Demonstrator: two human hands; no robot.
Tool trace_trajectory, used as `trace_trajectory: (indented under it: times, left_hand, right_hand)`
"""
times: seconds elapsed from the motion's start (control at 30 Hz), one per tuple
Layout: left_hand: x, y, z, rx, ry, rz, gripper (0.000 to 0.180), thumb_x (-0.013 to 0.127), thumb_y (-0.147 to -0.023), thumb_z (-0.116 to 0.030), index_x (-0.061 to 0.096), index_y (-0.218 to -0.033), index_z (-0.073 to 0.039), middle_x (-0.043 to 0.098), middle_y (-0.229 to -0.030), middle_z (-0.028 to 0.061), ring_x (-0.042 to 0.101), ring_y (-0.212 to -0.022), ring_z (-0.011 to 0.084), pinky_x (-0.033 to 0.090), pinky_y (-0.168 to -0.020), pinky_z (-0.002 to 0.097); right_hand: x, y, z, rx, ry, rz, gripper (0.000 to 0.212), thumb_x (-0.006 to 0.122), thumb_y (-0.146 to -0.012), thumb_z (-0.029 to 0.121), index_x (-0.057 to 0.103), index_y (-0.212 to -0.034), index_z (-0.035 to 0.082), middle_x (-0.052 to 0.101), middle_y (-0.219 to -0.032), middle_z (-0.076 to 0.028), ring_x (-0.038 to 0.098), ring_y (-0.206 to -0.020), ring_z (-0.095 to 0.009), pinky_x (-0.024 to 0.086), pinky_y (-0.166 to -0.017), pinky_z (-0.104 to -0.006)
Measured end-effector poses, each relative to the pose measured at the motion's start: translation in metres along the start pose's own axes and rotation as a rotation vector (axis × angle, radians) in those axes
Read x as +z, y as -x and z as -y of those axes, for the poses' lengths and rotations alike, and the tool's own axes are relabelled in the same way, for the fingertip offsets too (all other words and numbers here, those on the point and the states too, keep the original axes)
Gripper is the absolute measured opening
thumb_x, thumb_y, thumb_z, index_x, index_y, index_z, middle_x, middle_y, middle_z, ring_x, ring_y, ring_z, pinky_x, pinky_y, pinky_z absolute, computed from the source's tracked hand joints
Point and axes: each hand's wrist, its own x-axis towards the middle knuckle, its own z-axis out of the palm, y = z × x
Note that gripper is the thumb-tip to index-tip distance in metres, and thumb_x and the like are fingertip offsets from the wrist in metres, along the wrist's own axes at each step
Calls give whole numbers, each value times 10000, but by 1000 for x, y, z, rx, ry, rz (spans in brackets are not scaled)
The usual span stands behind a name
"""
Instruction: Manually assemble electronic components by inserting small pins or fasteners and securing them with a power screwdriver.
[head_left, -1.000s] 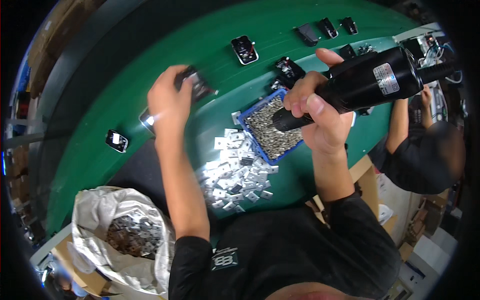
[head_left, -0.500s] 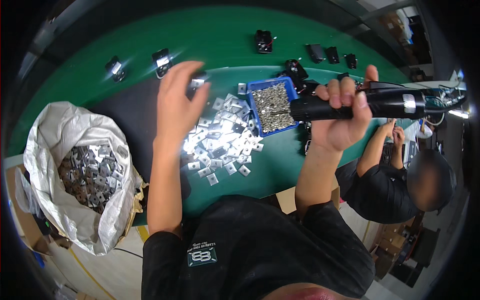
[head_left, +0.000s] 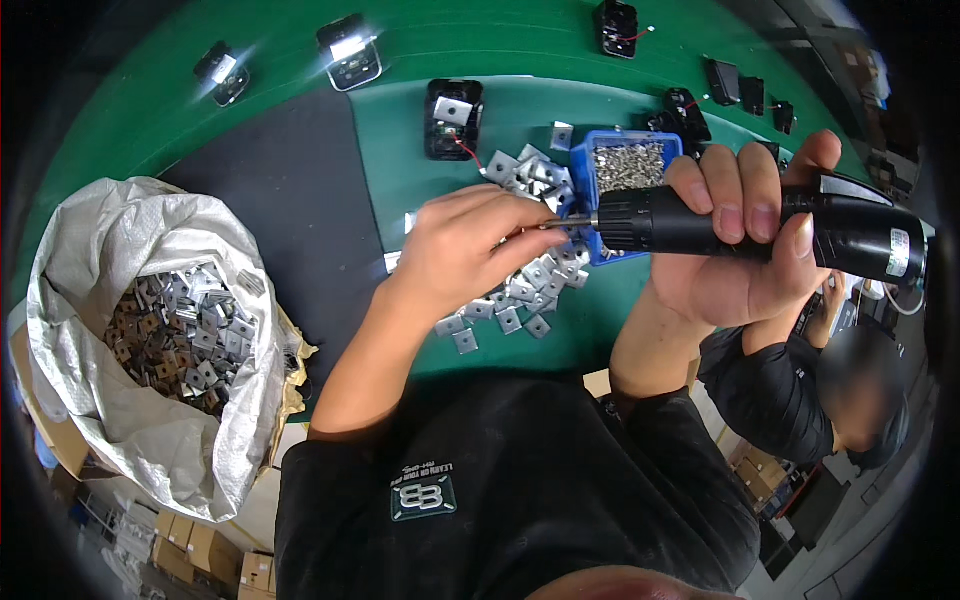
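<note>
Head view: nip risk at the bit point(head_left: 574, 222), imo
I've got the left hand point(head_left: 465, 240) pinched round its tip near 2 o'clock, right hand point(head_left: 740, 265) wrapped round the black driver point(head_left: 655, 222). Accidental spin-up could catch me.

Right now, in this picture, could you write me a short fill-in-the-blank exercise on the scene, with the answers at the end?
1. The right hand grips a power screwdriver whose body is ____.
2. Beside the left hand, loose metal plates lie on a tabletop coloured ____.
3. The tray of small metal parts is ____.
4. The white sack stands to the person's ____.

Missing words: black; green; blue; left.
</note>
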Motion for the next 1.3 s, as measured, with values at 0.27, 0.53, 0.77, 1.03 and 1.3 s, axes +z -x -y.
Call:
trace_trajectory:
  times: [0.27, 0.53, 0.77, 1.03, 1.3]
  left_hand:
    - [-1, -1, 7, 92, 4, -111, 204, 828, -643, -119, 676, -725, -12, 648, -653, 64, 587, -535, 176, 435, -477, 266]
    - [-8, -2, 11, 98, -45, -116, 238, 841, -610, -112, 664, -734, -13, 642, -648, 61, 595, -556, 185, 442, -490, 267]
    - [-7, -4, 12, 151, -7, -172, 233, 826, -631, -84, 651, -755, 6, 672, -703, 101, 634, -596, 216, 491, -536, 282]
    - [-9, -4, 13, 164, -49, -182, 234, 823, -634, -83, 640, -756, -3, 676, -707, 99, 643, -609, 215, 503, -555, 283]
    - [-45, -18, 19, 122, -287, -34, 664, 874, -532, -186, 630, -1130, -31, 623, -1166, 123, 596, -1037, 308, 469, -876, 376]
  right_hand:
    - [3, -7, -1, 60, -25, 108, 488, 608, -859, 186, 412, -1306, 168, 499, -750, 51, 497, -715, -70, 410, -745, -268]
    - [-1, -14, -6, 90, -39, 196, 506, 612, -858, 191, 414, -1324, 169, 521, -765, 42, 511, -723, -80, 416, -750, -272]
    - [-2, -13, -2, 95, -46, 235, 513, 608, -862, 211, 415, -1337, 179, 545, -811, 30, 530, -751, -90, 422, -788, -279]
    - [0, -12, -4, 112, 19, 264, 491, 608, -878, 232, 427, -1334, 207, 543, -824, 38, 523, -749, -86, 407, -761, -276]
    - [-4, -12, -13, 55, 149, 233, 531, 600, -888, 223, 390, -1375, 218, 522, -814, 40, 491, -746, -91, 392, -753, -292]
